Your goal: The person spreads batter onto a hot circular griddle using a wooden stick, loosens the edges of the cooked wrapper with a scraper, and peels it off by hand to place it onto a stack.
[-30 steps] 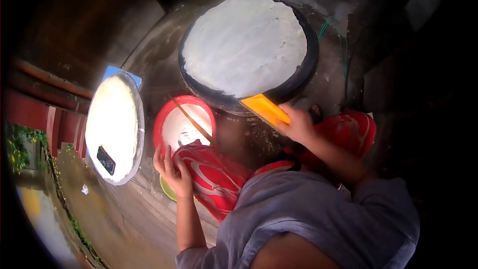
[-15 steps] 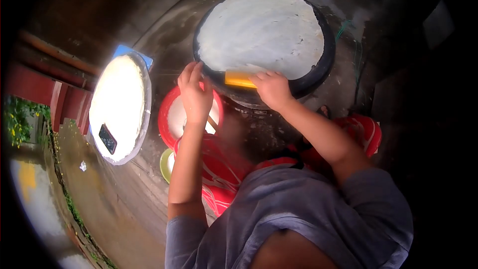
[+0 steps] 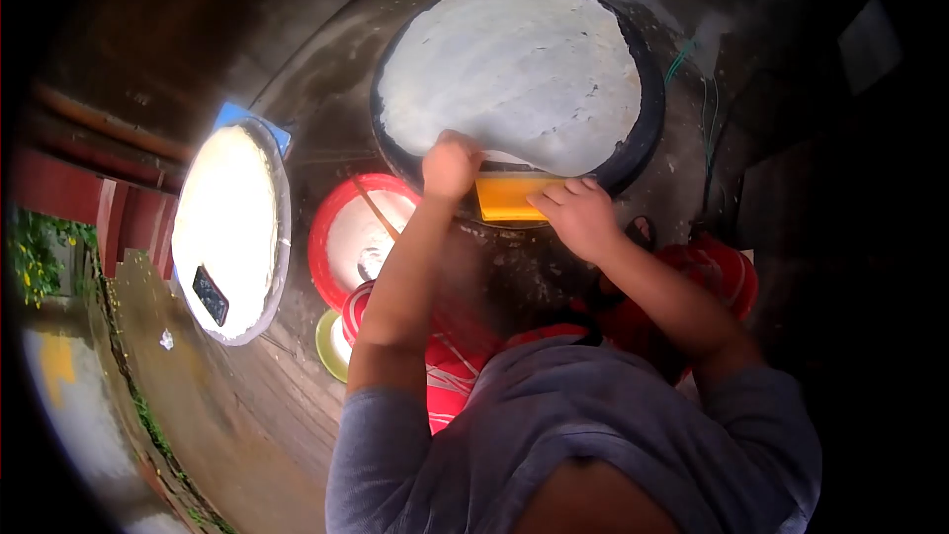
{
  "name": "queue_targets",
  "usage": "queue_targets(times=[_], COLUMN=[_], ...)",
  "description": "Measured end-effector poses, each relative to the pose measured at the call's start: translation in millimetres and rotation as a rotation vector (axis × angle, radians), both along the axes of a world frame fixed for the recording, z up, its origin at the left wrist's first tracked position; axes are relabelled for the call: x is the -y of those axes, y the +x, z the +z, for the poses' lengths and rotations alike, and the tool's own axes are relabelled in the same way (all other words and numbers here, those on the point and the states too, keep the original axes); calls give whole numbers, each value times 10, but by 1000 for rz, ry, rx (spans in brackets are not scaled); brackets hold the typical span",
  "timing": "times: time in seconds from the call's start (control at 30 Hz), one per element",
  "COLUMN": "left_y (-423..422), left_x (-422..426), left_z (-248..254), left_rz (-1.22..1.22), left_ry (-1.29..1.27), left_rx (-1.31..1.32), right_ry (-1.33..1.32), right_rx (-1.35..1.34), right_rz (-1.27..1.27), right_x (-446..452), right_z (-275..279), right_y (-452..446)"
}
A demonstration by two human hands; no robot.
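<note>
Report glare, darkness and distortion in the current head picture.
Head view: glare burns out the white disc at left, while the phone on it reads dark; head view: the sheet is dimmer, its texture readable; head view: the far right falls to near-black, and the grass strip looks bowed.

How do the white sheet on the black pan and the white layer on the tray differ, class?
The white sheet looks greyish, while the white layer glares bright. The left hand appears to pinch the sheet's edge, partly lifted; no hand touches the layer. A phone lies on the layer; none lies on the sheet. Both are whitish and roughly round.
</note>
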State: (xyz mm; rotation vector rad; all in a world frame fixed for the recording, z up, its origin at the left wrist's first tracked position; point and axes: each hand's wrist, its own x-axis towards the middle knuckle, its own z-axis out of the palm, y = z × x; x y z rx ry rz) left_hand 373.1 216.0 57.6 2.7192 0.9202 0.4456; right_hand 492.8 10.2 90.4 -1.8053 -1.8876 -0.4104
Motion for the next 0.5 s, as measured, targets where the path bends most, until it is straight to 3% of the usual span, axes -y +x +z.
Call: queue_targets(times=[0.07, 0.2, 0.37, 0.5], left_y=[83, 195, 341, 461], left_x=[-109, -339, -494, -403], left_z=[24, 128, 458, 919], left_rz=[119, 143, 160, 14], left_ry=[-64, -198, -265, 81], left_rx=[84, 167, 311, 375], right_ry=[-31, -25, -9, 3], right_rx=[-37, -26, -22, -18], right_rz=[-26, 167, 32, -166], right_x=[-195, -374, -764, -885], right_z=[13, -5, 10, 35], right_y=[26, -193, 140, 423])
